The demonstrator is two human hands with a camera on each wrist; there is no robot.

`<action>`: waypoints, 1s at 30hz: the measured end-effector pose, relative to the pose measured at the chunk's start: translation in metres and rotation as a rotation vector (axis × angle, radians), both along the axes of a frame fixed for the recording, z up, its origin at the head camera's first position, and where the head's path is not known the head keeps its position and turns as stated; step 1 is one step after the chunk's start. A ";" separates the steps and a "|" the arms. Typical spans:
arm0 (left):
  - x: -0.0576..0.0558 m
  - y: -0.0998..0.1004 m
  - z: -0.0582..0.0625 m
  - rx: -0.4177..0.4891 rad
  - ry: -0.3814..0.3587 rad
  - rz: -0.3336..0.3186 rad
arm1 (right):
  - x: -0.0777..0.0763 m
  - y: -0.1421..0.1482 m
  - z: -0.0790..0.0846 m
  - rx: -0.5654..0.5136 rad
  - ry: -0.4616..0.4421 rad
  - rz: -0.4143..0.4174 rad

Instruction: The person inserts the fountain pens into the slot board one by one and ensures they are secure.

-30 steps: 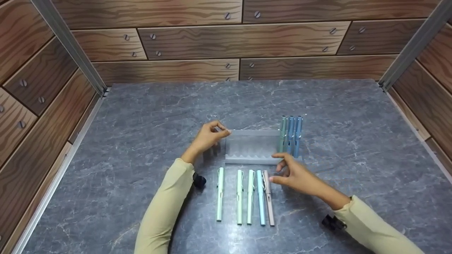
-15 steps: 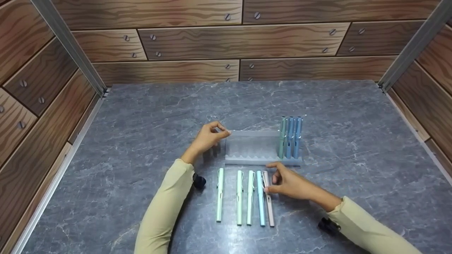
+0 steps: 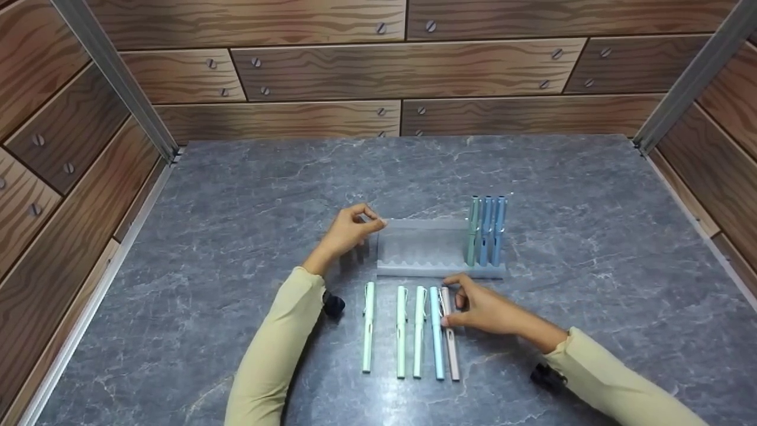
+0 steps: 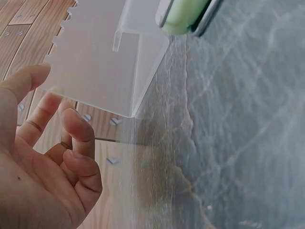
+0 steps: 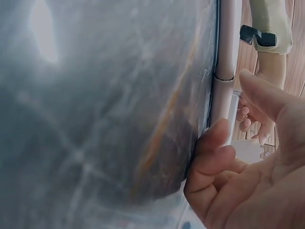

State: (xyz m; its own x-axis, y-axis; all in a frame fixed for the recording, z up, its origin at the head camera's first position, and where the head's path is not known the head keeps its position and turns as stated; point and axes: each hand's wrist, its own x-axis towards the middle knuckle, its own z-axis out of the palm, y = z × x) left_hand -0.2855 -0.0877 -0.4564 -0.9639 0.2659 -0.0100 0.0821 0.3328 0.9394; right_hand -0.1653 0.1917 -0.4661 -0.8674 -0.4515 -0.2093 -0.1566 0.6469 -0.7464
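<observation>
My left hand [image 3: 349, 229] pinches the upper left corner of a clear plastic pen stand [image 3: 423, 273] between thumb and forefinger. In the left wrist view the stand's notched edge [image 4: 56, 40] runs up from those fingertips. Several capped pens lie in front of the stand, and the rightmost is a pinkish-brown pen [image 3: 453, 355]. My right hand [image 3: 488, 309] holds this pen near its cap, thumb on one side and curled fingers on the other. Right beside it lies a light blue pen [image 3: 438, 349]. The right wrist view shows the pinkish pen [image 5: 225, 57] close above the tabletop.
Three darker pens, one green [image 3: 472, 236] and two blue [image 3: 500, 236], stand in the right end of the stand. Pale green pens [image 3: 401, 343] lie left of the light blue one. The marbled grey table [image 3: 266, 177] meets wood-patterned walls [image 3: 408, 68].
My right hand has come down and left from beside the stand's front edge to the pinkish pen and taken hold of it. The left hand stays at the stand's corner.
</observation>
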 end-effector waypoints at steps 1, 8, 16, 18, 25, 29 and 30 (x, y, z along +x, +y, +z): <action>0.000 0.000 0.000 -0.002 0.001 0.000 | 0.000 0.000 0.000 0.007 0.004 0.000; 0.000 0.000 0.001 -0.003 0.007 0.001 | -0.002 -0.002 0.001 0.038 0.033 0.004; 0.000 0.000 0.001 0.006 -0.018 0.003 | -0.003 -0.002 0.000 0.050 0.054 0.023; 0.000 0.000 0.000 0.008 -0.010 0.004 | -0.003 -0.001 -0.001 0.043 0.052 0.022; 0.001 0.001 0.000 0.009 0.000 0.005 | -0.002 0.000 -0.001 -0.022 0.053 0.033; 0.001 0.001 0.000 0.007 -0.006 0.005 | -0.002 0.001 -0.001 -0.046 0.050 0.032; 0.001 0.001 0.000 0.006 -0.008 0.005 | -0.001 0.002 -0.001 -0.050 0.047 0.029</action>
